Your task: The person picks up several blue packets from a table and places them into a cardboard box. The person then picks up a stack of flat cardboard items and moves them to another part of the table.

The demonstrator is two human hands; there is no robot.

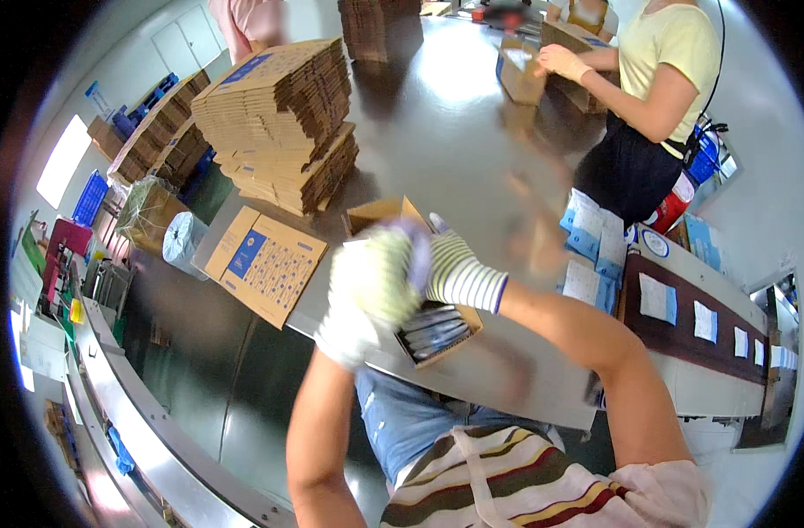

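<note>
My left hand [373, 286], in a pale knitted glove, is smeared by motion over an open cardboard box [474, 319]. Close against it is my right hand [462, 271], in a white glove with dark stripes; one fingertip points up, while the other fingers are mostly hidden behind the left hand. Whether either hand holds anything cannot be made out. Several slim silvery-white packets [433, 333] lie in the near part of the box. A raised cardboard flap [376, 214] shows just beyond my hands.
A flattened printed carton [266, 264] lies left of the box, with a tall stack of flat cartons [274, 114] behind it. Blue-and-white packs [595, 233] sit at the right, beside a dark conveyor belt [675, 312] carrying spaced packs. Across the metal table [446, 132], a co-worker [661, 88] handles a carton.
</note>
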